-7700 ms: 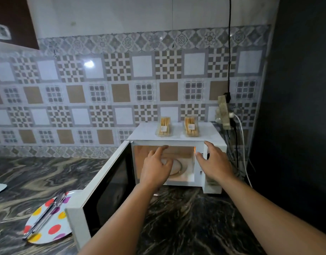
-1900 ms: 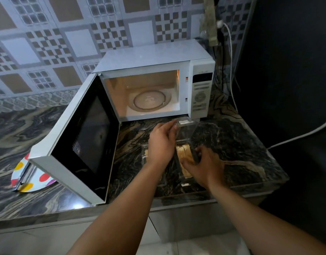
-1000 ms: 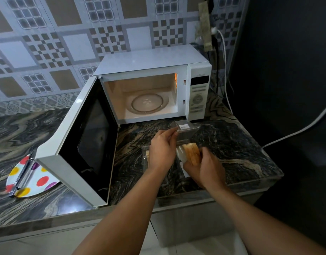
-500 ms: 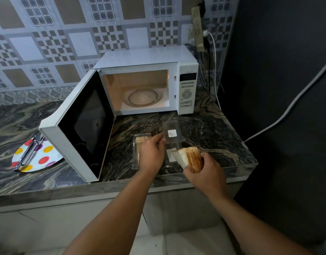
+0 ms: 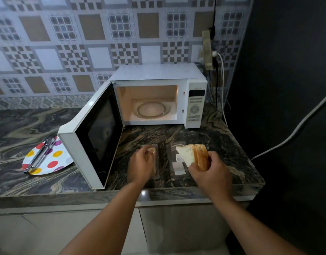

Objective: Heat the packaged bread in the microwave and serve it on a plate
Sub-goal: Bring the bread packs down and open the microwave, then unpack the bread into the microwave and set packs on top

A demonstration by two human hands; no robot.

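My right hand (image 5: pixel 211 173) grips a stack of bread slices (image 5: pixel 194 156), lifted above an empty clear plastic package (image 5: pixel 175 159) that lies open on the counter. My left hand (image 5: pixel 140 164) grips a second clear package (image 5: pixel 153 155) with bread still inside, lying on the counter in front of the microwave. The white microwave (image 5: pixel 158 74) stands at the back with its door (image 5: pixel 88 137) swung wide open to the left and a glass turntable (image 5: pixel 152 109) inside. A polka-dot plate (image 5: pixel 53 161) lies left of the door.
Metal tongs (image 5: pixel 39 155) lie across the plate. A power strip (image 5: pixel 207 50) and cables hang on the tiled wall right of the microwave. A dark wall bounds the right side. The marbled counter's front edge (image 5: pixel 121 194) runs just under my wrists.
My right hand has pulled the bread slices out of their package and raised them. My left hand let go of that package and moved left onto the second one.
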